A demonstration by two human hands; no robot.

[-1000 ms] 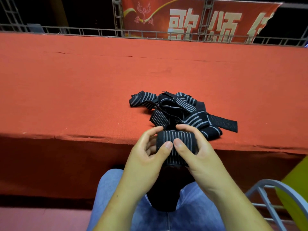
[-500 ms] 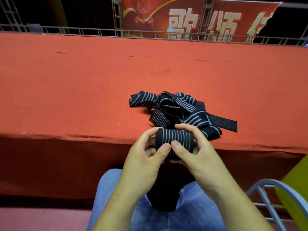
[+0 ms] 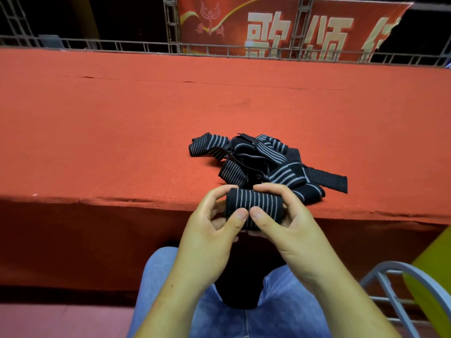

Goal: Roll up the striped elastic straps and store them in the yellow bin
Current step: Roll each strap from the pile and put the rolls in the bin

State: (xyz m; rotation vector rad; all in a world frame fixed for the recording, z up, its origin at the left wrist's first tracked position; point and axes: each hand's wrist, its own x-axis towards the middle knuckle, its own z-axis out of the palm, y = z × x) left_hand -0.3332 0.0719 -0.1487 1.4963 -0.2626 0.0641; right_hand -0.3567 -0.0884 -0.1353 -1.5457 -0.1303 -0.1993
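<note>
1. Both hands are gripping one striped strap [image 3: 253,203], already wound into a thick roll. They are holding it just in front of the near edge of the desk [image 3: 122,142], above the lap.
2. The left hand [image 3: 210,237] and the right hand [image 3: 290,235] are each curling round one end of the roll. The thumbs are pressing side by side on its front. This is probably stopping the elastic from springing loose while the winding is going on.
3. The other straps are lying in a tangled pile [image 3: 266,159] on the desk just behind the hands, likely waiting within easy reach for their turn.
4. The yellow bin [image 3: 434,276] is showing only as a slanted yellow slab cut off by the right edge, beside a grey chair frame [image 3: 390,284]. Its opening is staying out of sight.
5. The roll is hiding most of the fingers [image 3: 240,215] behind it. Dark cloth [image 3: 241,291] is hanging between the knees; whether it is the strap's unrolled tail is hard to tell. The number of straps in the pile is also unclear.
</note>
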